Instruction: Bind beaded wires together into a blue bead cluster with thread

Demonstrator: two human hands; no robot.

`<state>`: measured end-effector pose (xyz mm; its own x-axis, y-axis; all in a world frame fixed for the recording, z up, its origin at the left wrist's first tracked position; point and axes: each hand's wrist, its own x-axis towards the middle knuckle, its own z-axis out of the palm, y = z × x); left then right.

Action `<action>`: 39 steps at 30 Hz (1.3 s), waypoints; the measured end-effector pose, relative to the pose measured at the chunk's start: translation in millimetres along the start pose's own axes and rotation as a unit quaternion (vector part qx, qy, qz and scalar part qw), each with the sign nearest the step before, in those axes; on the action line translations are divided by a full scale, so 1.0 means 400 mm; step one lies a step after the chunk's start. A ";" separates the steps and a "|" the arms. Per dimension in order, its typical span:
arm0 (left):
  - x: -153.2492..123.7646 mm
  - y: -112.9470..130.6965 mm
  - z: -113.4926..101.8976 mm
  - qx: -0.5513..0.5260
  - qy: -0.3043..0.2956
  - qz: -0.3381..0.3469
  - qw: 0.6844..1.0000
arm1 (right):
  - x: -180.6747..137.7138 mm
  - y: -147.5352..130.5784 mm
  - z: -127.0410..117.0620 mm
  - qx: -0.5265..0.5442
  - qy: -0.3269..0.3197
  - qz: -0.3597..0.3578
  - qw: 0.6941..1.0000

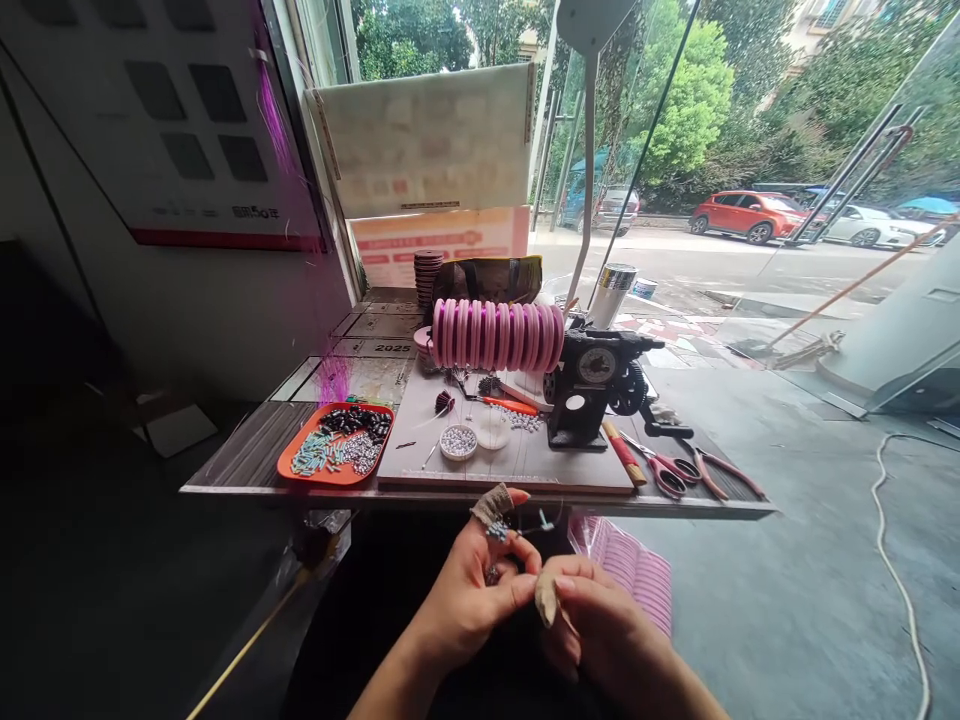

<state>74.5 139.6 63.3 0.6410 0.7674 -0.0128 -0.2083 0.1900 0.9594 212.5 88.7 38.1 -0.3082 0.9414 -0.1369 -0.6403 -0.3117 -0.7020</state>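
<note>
My left hand [480, 585] is curled in front of the table edge, with a beaded strand [496, 530] wound over its fingers; pale blue and dark beads show. One of its fingers is wrapped in brown tape [491, 503]. A thin piece with a pale bead [545, 520] sticks out past the fingers. Close beside it, my right hand [592, 610] pinches at the left fingertips, its thumb covered in tan tape. Whatever lies between the right fingertips is too small to make out. Behind the hands, an orange tray [282, 468] holds turquoise, black and silvery beads.
A hand-cranked winder [577, 425] carries a row of pink spools [499, 335] on the board. In front lie a bead dish [458, 443], red-handled scissors [667, 472] and pliers [712, 470]. A bag of pink spools [637, 570] sits below the table edge at right.
</note>
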 end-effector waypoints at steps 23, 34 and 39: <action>-0.002 -0.023 0.041 0.334 0.224 0.154 0.903 | -0.004 0.030 0.036 -0.450 0.066 -0.101 0.885; 0.013 -0.028 0.036 0.346 0.215 0.160 0.899 | 0.008 0.067 0.009 -0.572 0.104 -0.119 0.805; 0.005 -0.025 0.034 0.301 0.201 0.161 0.918 | 0.012 0.022 0.030 -0.563 0.116 -0.121 0.809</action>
<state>88.2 130.9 57.4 0.2684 0.9115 0.3116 0.1855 -0.3663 0.9118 197.0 89.0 39.5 -0.0464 0.9969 0.0637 0.4259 0.0774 -0.9015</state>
